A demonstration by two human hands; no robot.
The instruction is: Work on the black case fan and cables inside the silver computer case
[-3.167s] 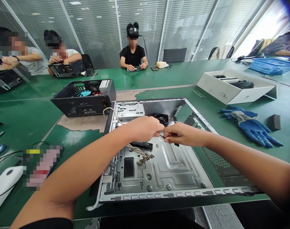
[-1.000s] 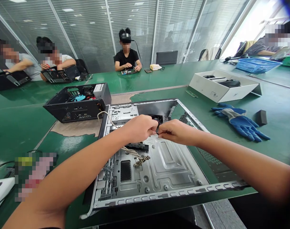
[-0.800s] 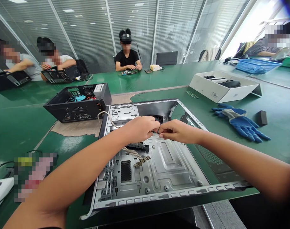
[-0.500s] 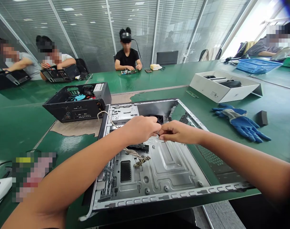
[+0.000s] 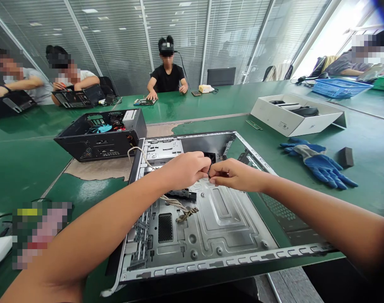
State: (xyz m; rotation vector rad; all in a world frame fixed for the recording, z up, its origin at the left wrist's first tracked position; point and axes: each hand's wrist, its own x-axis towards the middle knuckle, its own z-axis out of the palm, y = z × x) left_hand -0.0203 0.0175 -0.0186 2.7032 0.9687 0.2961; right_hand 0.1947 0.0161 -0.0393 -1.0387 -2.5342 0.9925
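Green tabletop [image 5: 236, 99] fronts blind-lined glass [image 5: 116, 46]; left fingers [image 5: 203, 165] and right fingers [image 5: 217, 170] pinch a dark wire [image 5: 209, 172].

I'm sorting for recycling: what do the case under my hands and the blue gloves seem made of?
Case: satin silver sheet metal, likely steel, judging by pressed ridges and soft reflections.
Blue gloves: perhaps matte rubber-coated fabric, given the grey, cloth-like patch.

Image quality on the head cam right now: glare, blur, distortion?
Head view: overhead light glares white on the green table left of the open case; window at upper right washed out; dark vignette in the right corners; wide-angle stretch on the forearms; faces pixelated; whatever sits between the left hand and right hand too small to make out.
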